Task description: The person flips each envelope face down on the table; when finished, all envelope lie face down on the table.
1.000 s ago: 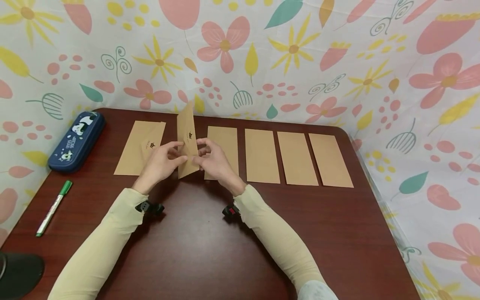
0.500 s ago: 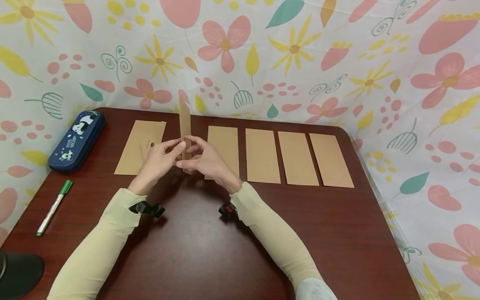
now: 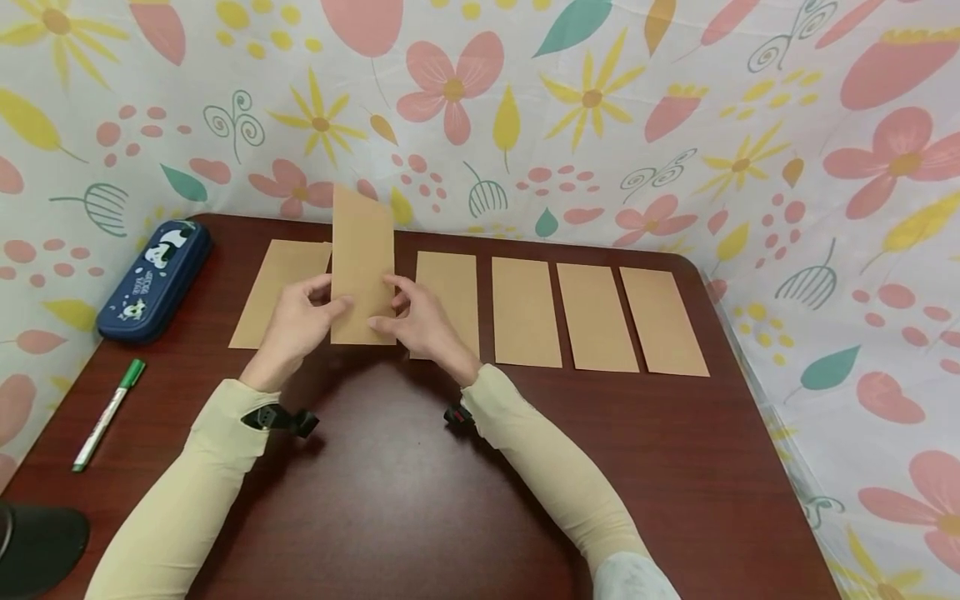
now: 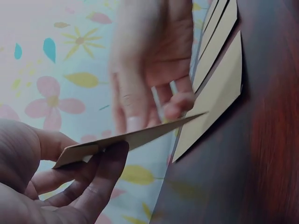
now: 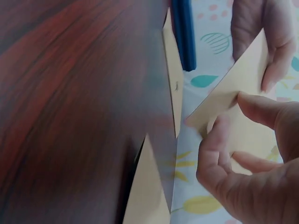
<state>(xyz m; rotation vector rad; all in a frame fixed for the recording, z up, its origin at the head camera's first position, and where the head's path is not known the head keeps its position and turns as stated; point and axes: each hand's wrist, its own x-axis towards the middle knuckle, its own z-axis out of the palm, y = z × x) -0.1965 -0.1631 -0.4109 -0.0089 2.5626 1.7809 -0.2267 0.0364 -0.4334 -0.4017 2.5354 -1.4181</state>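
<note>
A tan paper envelope (image 3: 363, 242) stands upright off the table, its plain face toward the head camera. My left hand (image 3: 296, 321) pinches its left edge, thumb in front; in the left wrist view, the left hand's fingers (image 4: 110, 168) support the underside. My right hand (image 3: 431, 321) is at the right edge with loosely bent fingers, thumb and index tips against the plain face. None of its fingers shows under the envelope in the left wrist view. Behind the left hand lies another tan envelope (image 3: 258, 308), partly covered.
To the right, several tan envelopes lie in a row, the nearest (image 3: 446, 292) partly behind my right hand. A blue pencil case (image 3: 153, 279) and a green-capped marker (image 3: 108, 417) lie at the left of the dark wooden table (image 3: 420, 500). A black object (image 3: 41, 546) stands front left.
The held envelope has turned from showing its crown-printed face, through edge-on, to its plain face toward the head camera. My left hand has shifted slightly left; the envelopes on the table stay put.
</note>
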